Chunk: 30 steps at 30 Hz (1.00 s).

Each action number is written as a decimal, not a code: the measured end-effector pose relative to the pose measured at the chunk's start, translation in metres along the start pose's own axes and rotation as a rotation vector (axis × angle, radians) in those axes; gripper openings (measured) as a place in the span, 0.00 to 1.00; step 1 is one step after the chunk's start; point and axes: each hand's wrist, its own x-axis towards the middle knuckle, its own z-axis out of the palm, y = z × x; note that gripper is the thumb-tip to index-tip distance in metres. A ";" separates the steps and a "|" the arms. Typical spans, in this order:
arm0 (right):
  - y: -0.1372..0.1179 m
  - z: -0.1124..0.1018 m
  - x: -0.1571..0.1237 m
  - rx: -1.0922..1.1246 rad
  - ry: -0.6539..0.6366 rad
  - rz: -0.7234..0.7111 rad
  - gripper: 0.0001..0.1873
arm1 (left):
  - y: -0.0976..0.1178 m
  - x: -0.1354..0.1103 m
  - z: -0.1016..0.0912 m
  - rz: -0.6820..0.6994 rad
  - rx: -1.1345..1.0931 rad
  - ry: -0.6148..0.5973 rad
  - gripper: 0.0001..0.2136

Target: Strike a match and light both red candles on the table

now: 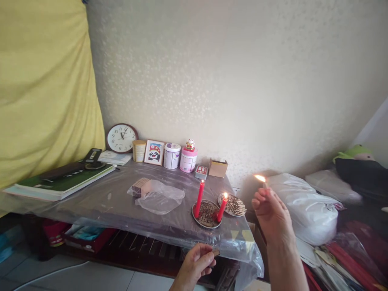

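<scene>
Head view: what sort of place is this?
Probably a room in a home: a round clock, a framed panda picture and a cat figurine stand at the back of a plastic-covered table.

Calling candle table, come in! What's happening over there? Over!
Right hand: pinching burning match. Left hand: gripping small brown box. Red candles: both lit, standing on a dish. Close by: matchsticks, beside that dish.

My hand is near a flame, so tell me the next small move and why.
Probably blow out the lit match held up in the right hand: both red candles are already burning, and the match's flame sits just above the hand.
</scene>
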 end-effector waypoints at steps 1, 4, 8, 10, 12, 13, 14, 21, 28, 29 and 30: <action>-0.002 -0.013 0.004 -0.019 -0.022 0.014 0.14 | -0.001 0.000 0.000 0.000 0.004 0.005 0.21; 0.004 -0.051 0.014 -0.442 0.133 -0.010 0.16 | -0.005 0.001 0.001 0.002 0.021 0.034 0.22; 0.012 -0.079 0.018 -0.460 0.170 -0.025 0.18 | -0.011 0.004 0.001 -0.005 0.041 0.054 0.24; 0.012 -0.083 0.018 -0.328 0.072 0.005 0.19 | -0.014 0.006 0.000 -0.005 0.051 0.066 0.24; 0.015 -0.088 0.018 -0.418 0.038 0.018 0.18 | -0.016 0.008 -0.001 -0.011 0.066 0.080 0.24; 0.018 -0.092 0.018 -0.516 0.062 0.014 0.18 | -0.017 0.009 -0.001 -0.018 0.077 0.083 0.24; 0.021 -0.096 0.017 -0.600 0.109 0.007 0.17 | -0.018 0.009 -0.002 -0.026 0.087 0.082 0.24; 0.039 -0.127 0.015 -0.402 0.121 0.105 0.16 | -0.022 0.009 -0.008 -0.053 0.124 0.046 0.22; 0.055 -0.135 0.013 -0.596 0.240 0.077 0.14 | -0.021 0.007 -0.009 -0.082 0.176 0.021 0.20; 0.055 -0.134 0.012 -0.580 0.232 0.088 0.15 | -0.021 0.007 -0.009 -0.086 0.177 0.026 0.20; 0.054 -0.133 0.011 -0.561 0.220 0.101 0.15 | -0.021 0.006 -0.009 -0.088 0.178 0.031 0.21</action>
